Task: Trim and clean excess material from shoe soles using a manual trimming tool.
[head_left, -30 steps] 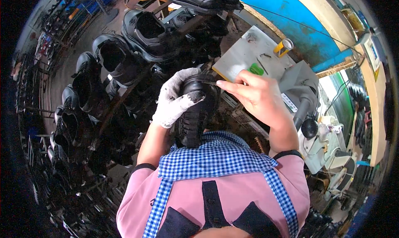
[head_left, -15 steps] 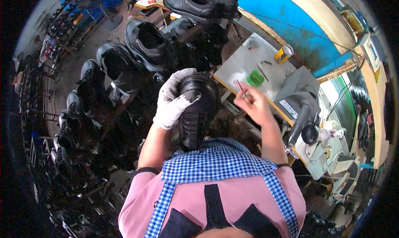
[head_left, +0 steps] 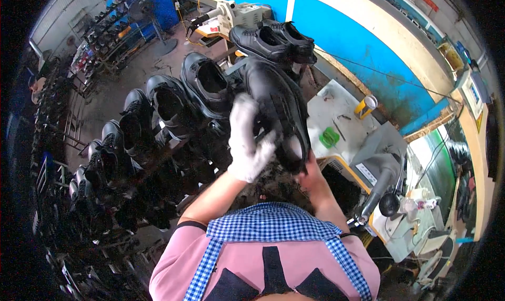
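A: How is the grip?
B: The gloved left hand (head_left: 250, 148) is at the left side of the black shoe (head_left: 265, 88), blurred, so I can't tell how firmly it is closed. The bare right hand (head_left: 310, 172) is by the heel, its fingers mostly hidden; I can't tell there either.
A: And the shoe?
B: Out in front of the person, toe pointing away, between the racked shoes (head_left: 208, 82) and the worktable (head_left: 331, 101).
A: What could go wrong?
B: I'd fear a slip: a loose glove on that smooth upper would leave the heel side bearing the weight. The toe also looks near the upper pair of shoes (head_left: 265, 40), so a wide swing could knock them.
A: What differs from half a second ago?
B: Then the shoe was close to the apron (head_left: 273, 222), with the left thumb over its toe. Now it is farther out, and the glove lies lower along its side. The right hand was apart, near the worktable, with a thin tool; now it is at the heel, and I see no tool in it.
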Available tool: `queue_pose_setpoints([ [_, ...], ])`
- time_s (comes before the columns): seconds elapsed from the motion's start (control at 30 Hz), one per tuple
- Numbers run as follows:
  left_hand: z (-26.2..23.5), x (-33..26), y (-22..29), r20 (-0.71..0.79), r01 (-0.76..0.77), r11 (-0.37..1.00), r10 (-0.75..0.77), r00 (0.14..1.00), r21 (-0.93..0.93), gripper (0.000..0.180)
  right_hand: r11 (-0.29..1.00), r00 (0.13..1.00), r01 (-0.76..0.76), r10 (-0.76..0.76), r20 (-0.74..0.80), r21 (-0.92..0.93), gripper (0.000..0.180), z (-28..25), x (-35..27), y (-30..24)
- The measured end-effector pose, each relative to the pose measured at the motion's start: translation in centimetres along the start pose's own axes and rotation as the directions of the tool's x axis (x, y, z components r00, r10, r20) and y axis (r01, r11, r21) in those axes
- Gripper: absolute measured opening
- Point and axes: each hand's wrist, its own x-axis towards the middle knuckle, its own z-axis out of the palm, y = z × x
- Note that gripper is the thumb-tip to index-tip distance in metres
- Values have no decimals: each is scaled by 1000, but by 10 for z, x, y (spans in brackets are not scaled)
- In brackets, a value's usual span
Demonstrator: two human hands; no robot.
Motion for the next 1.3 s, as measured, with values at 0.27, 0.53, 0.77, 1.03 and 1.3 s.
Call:
queue_pose_setpoints([
  [0.27, -7, 7, 0, 312, -112, 874, -47, 949, 473, 64, 881, 884, -160, -72, 461, 444, 50, 59, 142, -82],
  [0.53, -58, -47, 3, 201, 190, 926, -265, 943, 326, 44, 917, 920, 348, -294, -260, 197, 24, 71, 164, -71],
  [0.77, -55, -73, 1, 305, 729, 648, -664, 683, -222, 35, 90, 662, 145, -749, 29, -985, 62, 58, 171, -203],
  [1.03, -51, -79, -16, 518, 813, 330, -642, 565, -479, 32, 95, 648, 206, -759, 63, -974, 41, 28, 132, -136],
  [1.3, 4, -56, -44, 657, 830, 7, -607, 447, -558, 51, 192, 591, 270, -807, 5, -943, 35, -8, 91, -109],
])
